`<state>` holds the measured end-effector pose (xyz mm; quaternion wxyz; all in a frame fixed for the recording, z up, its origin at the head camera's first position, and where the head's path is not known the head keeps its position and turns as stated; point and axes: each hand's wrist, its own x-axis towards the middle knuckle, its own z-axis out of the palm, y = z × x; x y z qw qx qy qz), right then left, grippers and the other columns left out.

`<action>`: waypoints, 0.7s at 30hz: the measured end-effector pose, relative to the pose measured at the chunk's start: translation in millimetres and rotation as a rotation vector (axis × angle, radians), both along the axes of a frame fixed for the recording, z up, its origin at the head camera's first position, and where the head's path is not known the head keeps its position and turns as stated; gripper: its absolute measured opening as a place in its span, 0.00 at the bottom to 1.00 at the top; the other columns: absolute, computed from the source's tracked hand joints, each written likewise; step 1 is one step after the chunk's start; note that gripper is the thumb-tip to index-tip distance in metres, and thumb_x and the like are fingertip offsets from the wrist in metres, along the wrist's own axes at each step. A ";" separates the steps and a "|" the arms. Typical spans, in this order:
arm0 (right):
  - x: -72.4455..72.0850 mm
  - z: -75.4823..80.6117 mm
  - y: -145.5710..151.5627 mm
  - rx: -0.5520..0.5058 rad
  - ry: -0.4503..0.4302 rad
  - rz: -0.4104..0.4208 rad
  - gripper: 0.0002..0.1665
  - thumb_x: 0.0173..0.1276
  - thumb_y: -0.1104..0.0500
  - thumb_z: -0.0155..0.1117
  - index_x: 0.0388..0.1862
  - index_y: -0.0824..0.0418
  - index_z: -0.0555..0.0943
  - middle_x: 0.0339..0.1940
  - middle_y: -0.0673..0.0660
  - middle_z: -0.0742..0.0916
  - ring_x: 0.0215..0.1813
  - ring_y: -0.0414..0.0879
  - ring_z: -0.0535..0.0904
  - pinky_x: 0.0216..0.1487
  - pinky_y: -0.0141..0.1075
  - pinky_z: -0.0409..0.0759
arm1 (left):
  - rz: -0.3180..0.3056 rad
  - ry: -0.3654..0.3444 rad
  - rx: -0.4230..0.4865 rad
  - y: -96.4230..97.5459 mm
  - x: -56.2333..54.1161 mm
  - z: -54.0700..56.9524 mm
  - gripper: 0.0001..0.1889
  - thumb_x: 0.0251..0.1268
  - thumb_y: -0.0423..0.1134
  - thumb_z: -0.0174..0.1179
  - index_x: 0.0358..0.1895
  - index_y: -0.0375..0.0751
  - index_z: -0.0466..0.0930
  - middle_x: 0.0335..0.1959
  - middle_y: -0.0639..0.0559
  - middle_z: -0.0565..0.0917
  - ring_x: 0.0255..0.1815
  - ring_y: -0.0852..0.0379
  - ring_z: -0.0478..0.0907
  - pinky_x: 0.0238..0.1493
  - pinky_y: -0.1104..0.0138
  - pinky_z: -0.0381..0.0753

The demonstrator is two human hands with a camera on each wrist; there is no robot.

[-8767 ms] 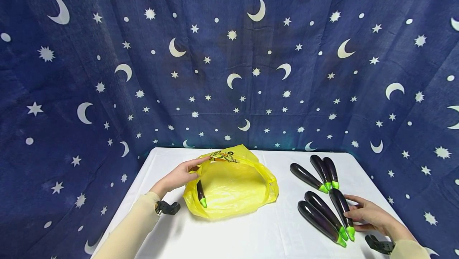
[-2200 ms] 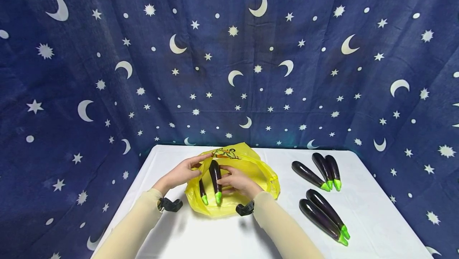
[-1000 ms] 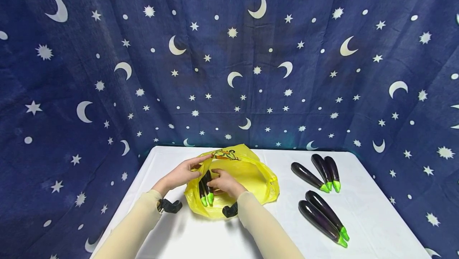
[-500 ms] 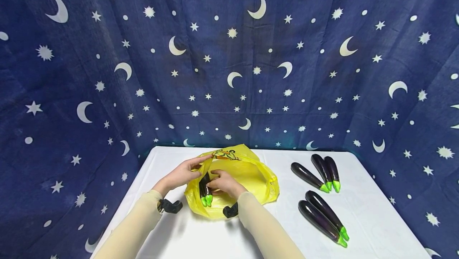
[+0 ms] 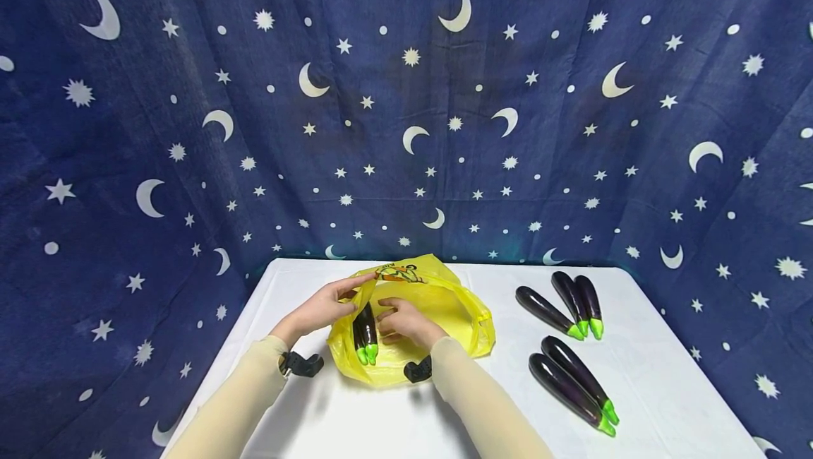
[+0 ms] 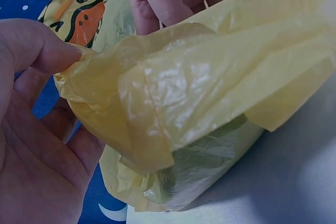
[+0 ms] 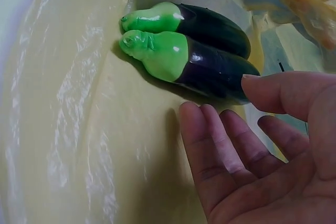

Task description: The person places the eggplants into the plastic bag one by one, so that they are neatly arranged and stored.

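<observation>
Two eggplants (image 7: 210, 66) are now lying side by side in the bag (image 5: 479, 339), green ends toward me, and my right grip (image 5: 406, 321), which was touching the second one a moment ago, is easing back from it. I am taking that to mean the second one is settled inside, with five remaining outside.

My right grip is staying in the bag, released and holding nothing, its thumb well apart from its loosely bent fingers. It is hovering just beside the eggplants; whether the thumb is brushing one, I cannot tell from here. My left grip (image 5: 320, 307) is pinching the bag's left rim under the thumb.

Farther right, on the desk (image 5: 495, 402), a pair (image 5: 567, 388) is lying close together, and beyond it a trio (image 5: 569, 298) is fanning out, stems bunched. Behind everything, a starry curtain (image 5: 381, 78) is hanging.
</observation>
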<state>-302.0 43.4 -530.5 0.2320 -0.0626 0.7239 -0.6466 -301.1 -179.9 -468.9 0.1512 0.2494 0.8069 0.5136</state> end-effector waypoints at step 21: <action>7.9 14.2 20.7 0.058 0.048 0.077 0.42 0.63 0.70 0.65 0.77 0.68 0.65 0.61 0.70 0.79 0.48 0.55 0.82 0.49 0.53 0.84 | -0.011 0.006 0.031 1.1 -0.1 2.7 0.37 0.67 0.24 0.53 0.78 0.54 0.66 0.77 0.49 0.66 0.66 0.44 0.73 0.59 0.60 0.77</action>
